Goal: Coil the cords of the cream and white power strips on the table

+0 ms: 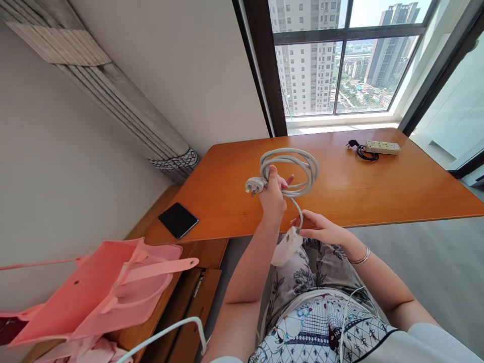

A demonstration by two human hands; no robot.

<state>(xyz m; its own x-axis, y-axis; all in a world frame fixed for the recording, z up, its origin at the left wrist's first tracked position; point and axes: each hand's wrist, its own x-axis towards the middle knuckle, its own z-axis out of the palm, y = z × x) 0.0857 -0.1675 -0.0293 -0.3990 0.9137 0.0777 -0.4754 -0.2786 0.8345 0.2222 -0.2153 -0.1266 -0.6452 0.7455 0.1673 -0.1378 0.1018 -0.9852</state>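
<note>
Left hand [273,195]: it is closed around the loops of the white cord [314,174], with the thumb pointing up.
White cord: it is wound in round loops, held up over the table [223,194]. One end goes down to the white power strip [286,249].
White plug [254,185]: it sticks out on the left side of the left hand, with its metal pins facing away from the loops.
Right hand [319,228]: its fingers are at the spot where the cord meets the white power strip. I cannot tell if they pinch it tight.
White power strip: it hangs tilted near the table's front edge, above the person's lap, just below and left of the right hand.
Bracelet [361,256]: it is silver and goes around the right wrist.
Cream power strip [382,147]: it lies on the far right part of the table, with a bundled black cord [366,154] beside it.
Black phone or tablet [178,220]: it lies flat at the table's left end.
Pink bag [102,287]: it is wide open, to the left, near the table.
Window [340,75]: tall buildings show outside, past the table.
</note>
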